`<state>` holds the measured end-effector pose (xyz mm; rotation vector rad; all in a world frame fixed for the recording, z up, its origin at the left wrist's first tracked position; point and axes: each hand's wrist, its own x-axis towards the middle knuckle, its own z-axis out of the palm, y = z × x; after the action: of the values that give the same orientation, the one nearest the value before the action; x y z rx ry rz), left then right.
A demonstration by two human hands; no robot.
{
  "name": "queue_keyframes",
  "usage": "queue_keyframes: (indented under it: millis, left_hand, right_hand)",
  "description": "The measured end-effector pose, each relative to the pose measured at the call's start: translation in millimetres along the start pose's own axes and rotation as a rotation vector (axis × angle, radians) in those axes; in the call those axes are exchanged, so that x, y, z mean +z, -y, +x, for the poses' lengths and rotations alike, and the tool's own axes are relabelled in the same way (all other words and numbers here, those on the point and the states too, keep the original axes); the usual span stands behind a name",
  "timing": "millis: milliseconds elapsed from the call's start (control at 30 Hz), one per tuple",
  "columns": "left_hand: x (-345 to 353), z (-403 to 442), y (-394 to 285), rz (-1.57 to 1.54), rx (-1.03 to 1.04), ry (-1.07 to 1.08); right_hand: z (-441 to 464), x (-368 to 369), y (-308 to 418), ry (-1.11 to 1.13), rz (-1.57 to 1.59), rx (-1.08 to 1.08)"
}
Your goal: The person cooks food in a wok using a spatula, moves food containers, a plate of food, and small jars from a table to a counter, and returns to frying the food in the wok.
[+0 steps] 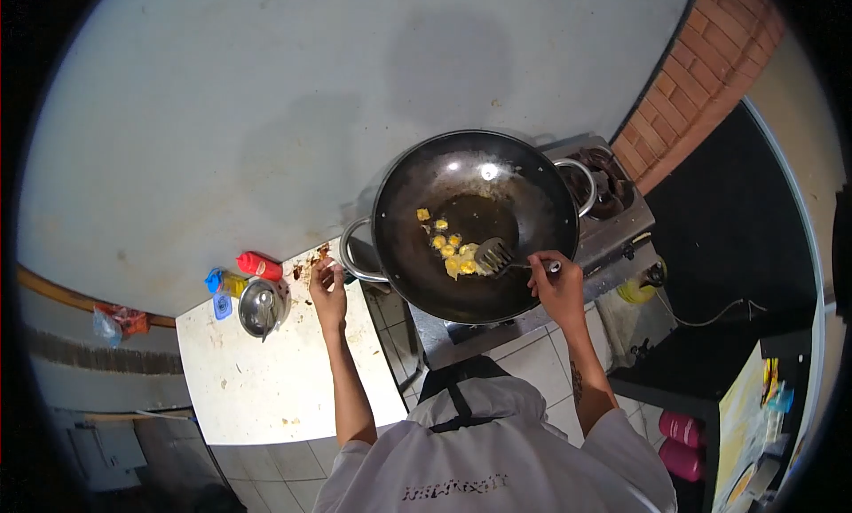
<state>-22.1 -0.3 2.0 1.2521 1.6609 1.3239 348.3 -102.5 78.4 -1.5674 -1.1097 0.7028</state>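
Note:
My right hand [557, 289] is closed around the handle of a slotted spatula [493, 256]. The spatula's head rests inside a large dark wok [532, 202], against pieces of yellow and white food that look like fried egg [468, 266]. More small pieces lie up the wok's left side, beside a shallow pool of oil [480, 220]. Over the white table, near the wok's left loop handle [349, 249], my left hand [328, 295] is raised with fingers bent and apart. Nothing shows in it, and it appears clear of the handle.
The wok sits on a metal gas stove [630, 224] against the wall. On the white table [293, 380] stand a metal bowl [260, 307] with a spoon in it, a red squeeze bottle [259, 265] and a blue-capped yellow bottle [229, 284]. A yellow-green gas regulator [641, 287] is at right.

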Motion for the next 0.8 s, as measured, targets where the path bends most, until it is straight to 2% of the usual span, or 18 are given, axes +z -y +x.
queue_keyframes:
  millis: [67,133,267,333,433,533,600,700,733,800]
  left_hand:
    - [2.6,-3.9,-7.2,-0.042,-0.056,0.005]
    - [6.5,-5.0,-3.8,-0.025,0.004,-0.034]
    - [11.6,-11.5,-5.4,-0.055,-0.014,-0.03]
    - [10.9,-13.5,-2.4,-0.023,0.035,0.041]
    - [10.5,-9.4,5.3,-0.037,0.034,0.034]
    - [14.8,-7.8,3.9,-0.045,0.028,0.039]
    - [19.4,-10.2,-2.4,-0.124,-0.016,-0.003]
    - [22.6,-6.8,5.1,-0.166,0.03,0.03]
    - [21.7,-4.7,8.7,-0.18,0.055,0.03]
    - [19.7,-4.0,8.3,-0.149,0.059,0.04]
  right_hand:
    - [-0.5,-8.8,2.3,0.017,0.021,-0.002]
    - [1.8,-14.4,5.5,0.026,0.049,0.007]
    - [3.2,-15.9,0.9,0.117,0.067,-0.002]
    - [6.3,-14.1,-2.9,0.137,0.069,-0.012]
    - [8.6,-13.4,-5.9,0.195,0.053,-0.009]
    - [5.1,-12.0,-6.4,0.181,0.046,-0.047]
    - [4.0,-11.2,-12.2,0.177,-0.036,-0.168]
    - [3.8,-12.8,-16.9,0.161,-0.025,-0.184]
    - [2.9,-13.6,-15.5,0.16,-0.022,-0.183]
    - [2.1,-16.3,-8.6,0.138,0.047,-0.047]
